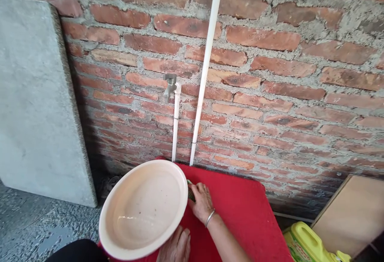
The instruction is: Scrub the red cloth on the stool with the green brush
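Observation:
A cream plastic basin (144,202) with a white rim sits tilted at the left side of a table covered with red cloth (240,210). Dark specks and a shiny streak show on its inside. My right hand (201,204), with a bracelet on the wrist, is closed on a small green scrubbing pad (191,194) against the basin's outer right side. The basin's rim hides part of this pad. Below the near right rim, my left hand (177,246) is against the basin with its fingers curled; the rim covers part of it.
A tap (170,86) on a white pipe (175,126) stands before the brick wall, beside a taller pipe (207,66). A grey slab (39,102) leans at left above wet floor (57,230). At right are a yellow jug (306,242) and a tan board (354,214).

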`<action>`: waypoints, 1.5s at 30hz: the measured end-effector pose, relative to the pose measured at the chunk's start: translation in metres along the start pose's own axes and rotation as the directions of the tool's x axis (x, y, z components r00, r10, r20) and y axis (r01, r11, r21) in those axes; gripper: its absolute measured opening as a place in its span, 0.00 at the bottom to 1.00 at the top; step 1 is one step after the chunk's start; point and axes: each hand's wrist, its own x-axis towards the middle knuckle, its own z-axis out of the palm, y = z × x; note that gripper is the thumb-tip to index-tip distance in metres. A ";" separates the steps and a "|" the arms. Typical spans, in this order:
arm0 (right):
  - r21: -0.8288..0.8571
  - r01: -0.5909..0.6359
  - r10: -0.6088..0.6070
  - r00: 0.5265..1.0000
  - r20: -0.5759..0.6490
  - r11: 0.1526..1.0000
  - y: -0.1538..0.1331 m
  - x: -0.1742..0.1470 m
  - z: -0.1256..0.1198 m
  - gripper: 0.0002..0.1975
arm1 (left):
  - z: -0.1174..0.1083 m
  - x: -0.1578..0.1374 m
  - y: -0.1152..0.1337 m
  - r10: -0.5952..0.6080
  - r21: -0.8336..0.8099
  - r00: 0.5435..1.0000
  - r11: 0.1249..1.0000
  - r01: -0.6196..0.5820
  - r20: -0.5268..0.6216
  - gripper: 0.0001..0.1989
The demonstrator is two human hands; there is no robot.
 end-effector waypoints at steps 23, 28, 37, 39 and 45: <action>-0.103 -0.223 0.217 0.974 -0.069 0.969 0.034 0.035 -0.020 0.22 | -0.003 0.001 0.007 -0.044 0.012 0.999 0.999 0.044 -0.028 0.16; -0.083 -0.079 0.077 0.997 -0.025 0.993 0.009 0.055 0.005 0.21 | -0.002 -0.003 0.008 -0.080 0.019 0.995 0.997 0.079 0.065 0.18; -0.177 -0.633 0.599 0.772 -0.213 0.754 0.183 -0.008 -0.089 0.26 | -0.012 0.006 0.005 -0.019 -0.001 0.998 1.000 0.020 0.066 0.19; -0.151 -0.767 0.722 0.640 -0.263 0.624 0.212 -0.040 -0.111 0.29 | -0.014 0.008 0.009 -0.037 -0.006 0.997 0.999 0.038 0.072 0.19; -0.057 -0.744 0.706 0.653 -0.273 0.666 0.193 -0.069 -0.093 0.30 | -0.017 0.012 0.014 -0.095 -0.018 0.992 0.995 0.096 0.084 0.19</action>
